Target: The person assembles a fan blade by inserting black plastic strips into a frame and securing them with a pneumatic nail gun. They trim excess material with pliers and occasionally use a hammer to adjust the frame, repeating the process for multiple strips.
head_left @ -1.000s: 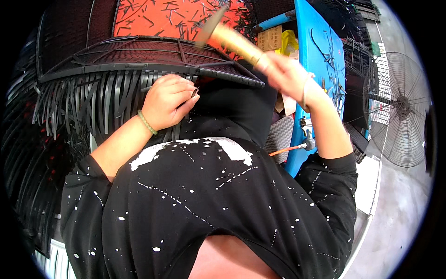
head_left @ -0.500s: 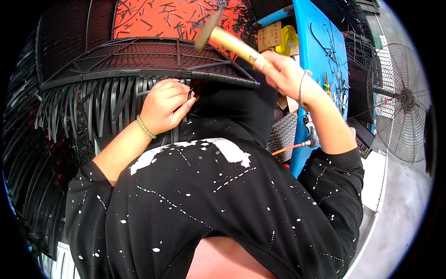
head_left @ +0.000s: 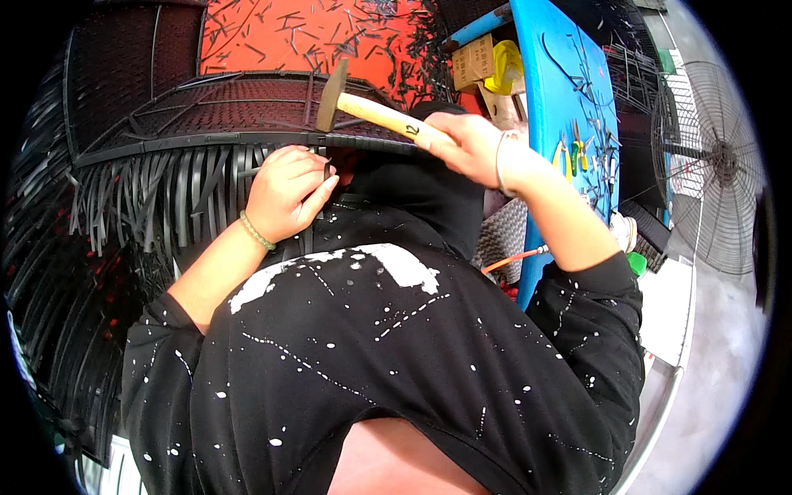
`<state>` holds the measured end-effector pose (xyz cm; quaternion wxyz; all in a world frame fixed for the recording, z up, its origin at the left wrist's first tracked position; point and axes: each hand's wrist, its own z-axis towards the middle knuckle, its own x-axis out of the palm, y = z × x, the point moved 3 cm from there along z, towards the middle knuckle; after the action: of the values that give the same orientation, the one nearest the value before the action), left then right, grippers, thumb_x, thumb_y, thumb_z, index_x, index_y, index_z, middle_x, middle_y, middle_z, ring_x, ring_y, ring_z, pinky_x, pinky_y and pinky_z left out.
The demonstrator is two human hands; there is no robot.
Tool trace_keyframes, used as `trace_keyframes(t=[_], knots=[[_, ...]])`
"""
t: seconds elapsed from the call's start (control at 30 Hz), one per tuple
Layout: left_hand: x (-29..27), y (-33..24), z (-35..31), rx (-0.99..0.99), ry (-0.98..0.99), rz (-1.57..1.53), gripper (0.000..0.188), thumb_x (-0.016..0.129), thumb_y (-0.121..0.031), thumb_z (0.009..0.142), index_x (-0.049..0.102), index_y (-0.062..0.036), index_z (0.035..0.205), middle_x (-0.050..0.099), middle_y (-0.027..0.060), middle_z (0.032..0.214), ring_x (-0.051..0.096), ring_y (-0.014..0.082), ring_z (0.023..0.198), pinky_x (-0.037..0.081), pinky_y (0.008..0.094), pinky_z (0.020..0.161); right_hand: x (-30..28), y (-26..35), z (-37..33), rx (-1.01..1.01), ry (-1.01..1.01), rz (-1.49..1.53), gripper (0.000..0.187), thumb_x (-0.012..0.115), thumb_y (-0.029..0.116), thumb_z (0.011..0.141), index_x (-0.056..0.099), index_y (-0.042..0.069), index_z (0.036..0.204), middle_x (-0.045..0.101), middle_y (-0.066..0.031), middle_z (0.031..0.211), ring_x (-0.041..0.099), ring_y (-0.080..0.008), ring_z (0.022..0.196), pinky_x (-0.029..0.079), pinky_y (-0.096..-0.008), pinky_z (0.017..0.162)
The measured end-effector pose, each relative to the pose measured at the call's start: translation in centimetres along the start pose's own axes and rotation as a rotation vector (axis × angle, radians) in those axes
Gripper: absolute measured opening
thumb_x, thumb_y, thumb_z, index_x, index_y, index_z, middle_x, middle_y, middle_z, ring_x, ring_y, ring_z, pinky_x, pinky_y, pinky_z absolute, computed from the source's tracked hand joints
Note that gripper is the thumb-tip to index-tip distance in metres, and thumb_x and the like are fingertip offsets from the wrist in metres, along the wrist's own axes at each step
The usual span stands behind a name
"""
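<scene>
My right hand point(head_left: 464, 147) is closed round the wooden handle of a hammer point(head_left: 375, 113), its metal head at the left end above the rim of a black woven frame point(head_left: 223, 130). My left hand point(head_left: 291, 188) rests at that frame's near edge, fingers pinched together on a small dark strip point(head_left: 328, 170) that pokes out between thumb and forefinger. Many loose flat black strips point(head_left: 157, 194) hang down from the edge beside my left hand. Part of the pinched strip is hidden by my fingers.
A red surface point(head_left: 305, 37) littered with short black offcuts lies beyond the frame. To the right stands a blue table point(head_left: 561, 91) with pliers point(head_left: 573, 157) and scraps on it. A cardboard box point(head_left: 473, 62) and yellow bag sit beside it; a large fan point(head_left: 720, 161) stands farther right.
My right hand has come down and slightly left, bringing the hammer head lower toward the frame's edge. My left hand has stayed almost where it was, still pinching.
</scene>
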<state>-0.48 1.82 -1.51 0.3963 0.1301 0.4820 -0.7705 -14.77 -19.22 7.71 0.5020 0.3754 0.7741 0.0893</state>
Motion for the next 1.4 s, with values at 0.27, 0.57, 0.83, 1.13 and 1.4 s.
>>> trace_keyframes(t=[0.27,0.57,0.83,1.13,1.4], knots=[[0.1,0.3,-0.1,-0.02,0.022,-0.035,0.008,0.067,-0.008,0.082,0.067,-0.0022,0.076,0.067,0.0073,0.082,0.064,0.0271,0.083,0.048,0.0399,0.083,1.0,-0.5,-0.2,-0.017,-0.017,0.026,0.033,0.054,0.034,0.097,0.06,0.002,0.099,0.063,-0.0183,0.081,0.062,-0.0336,0.077,0.048,-0.0407,0.072],[0.1,0.4,-0.2,-0.026,0.024,0.013,0.007,0.067,-0.008,0.082,0.068,-0.0025,0.078,0.068,0.0082,0.083,0.063,0.0265,0.083,0.047,0.0388,0.081,1.5,-0.9,0.0,0.035,-0.066,0.034,0.034,0.055,0.037,0.095,0.059,0.003,0.098,0.065,-0.0199,0.086,0.063,-0.0378,0.084,0.048,-0.0421,0.074],[0.5,0.2,-0.2,0.01,0.026,0.037,0.006,0.066,-0.007,0.082,0.066,-0.0027,0.077,0.068,0.0081,0.083,0.062,0.0263,0.08,0.047,0.0389,0.081,3.0,-0.5,0.0,-0.014,-0.116,0.148,0.034,0.055,0.036,0.096,0.06,0.002,0.098,0.06,-0.0125,0.074,0.058,-0.0248,0.069,0.046,-0.0367,0.065],[0.3,-0.6,0.4,0.014,0.038,0.048,0.008,0.066,-0.004,0.083,0.063,-0.0008,0.076,0.067,0.0102,0.084,0.063,0.0292,0.082,0.047,0.0409,0.083,1.2,-9.8,-3.4,0.133,-0.705,0.895,0.048,0.067,0.013,0.089,0.048,0.002,0.132,0.059,-0.0036,0.077,0.052,-0.0079,0.057,0.046,-0.0227,0.052],[0.8,-1.3,1.0,0.016,0.098,0.083,0.009,0.06,-0.007,0.089,0.066,-0.002,0.085,0.068,0.0095,0.091,0.063,0.0272,0.091,0.044,0.0389,0.088,-2.4,-31.5,-14.5,0.74,-1.217,0.413,0.071,0.067,-0.004,0.077,0.042,0.011,0.142,0.064,-0.0126,0.1,0.061,-0.0186,0.08,0.05,-0.0312,0.064]])
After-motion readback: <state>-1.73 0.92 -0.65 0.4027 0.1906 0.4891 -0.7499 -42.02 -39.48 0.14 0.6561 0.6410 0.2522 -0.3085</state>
